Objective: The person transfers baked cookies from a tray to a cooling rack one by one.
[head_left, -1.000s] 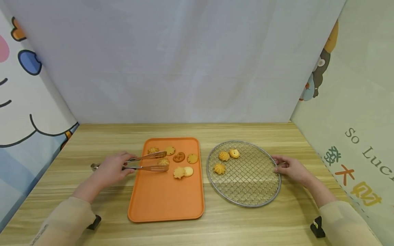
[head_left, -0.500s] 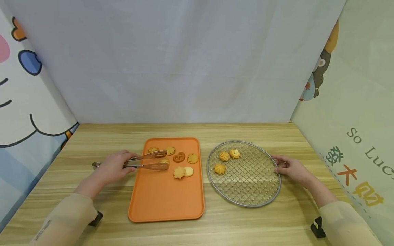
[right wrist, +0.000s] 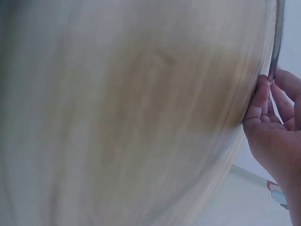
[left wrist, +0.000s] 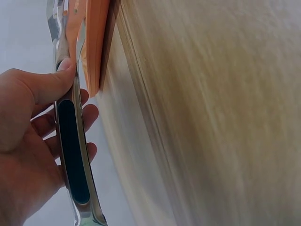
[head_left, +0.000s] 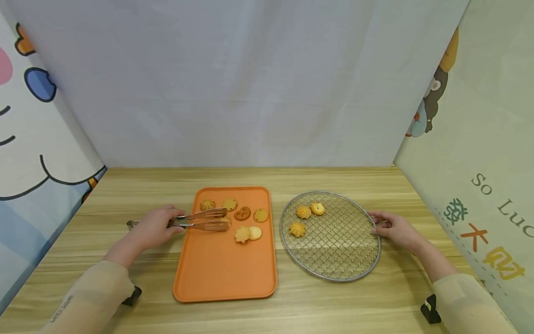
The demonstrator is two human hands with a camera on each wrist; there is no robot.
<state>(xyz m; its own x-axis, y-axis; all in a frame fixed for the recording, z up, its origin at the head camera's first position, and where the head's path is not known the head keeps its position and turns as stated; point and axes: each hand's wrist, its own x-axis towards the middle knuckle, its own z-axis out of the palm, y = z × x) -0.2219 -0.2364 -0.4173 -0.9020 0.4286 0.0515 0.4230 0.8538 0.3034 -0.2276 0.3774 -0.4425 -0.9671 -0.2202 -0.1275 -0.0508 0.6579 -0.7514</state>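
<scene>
My left hand (head_left: 155, 228) grips metal tongs (head_left: 210, 226) by their arms, thumb on one side and fingers on the other in the left wrist view. The slotted tong ends reach over the orange tray (head_left: 225, 273), around a cookie (head_left: 225, 221) that they partly hide. Whether they touch it, I cannot tell. Around them on the tray lie several cookies, among them a pretzel-shaped one (head_left: 242, 213) and a flower-shaped one (head_left: 242, 234). At the right, my right hand (head_left: 396, 229) pinches the rim of a round wire rack (head_left: 333, 246), which bears three piped cookies (head_left: 298, 229).
Tray and rack lie side by side on a wooden table (head_left: 317, 306), a narrow strip of wood between them. A pale curtain (head_left: 250, 93) hangs behind the table's far edge. Printed panels (head_left: 479, 139) stand at both sides.
The tong ends have drawn closer together over the cookie, the far one coming nearer to me. My left hand has shifted slightly right. My right hand and the rack stay put.
</scene>
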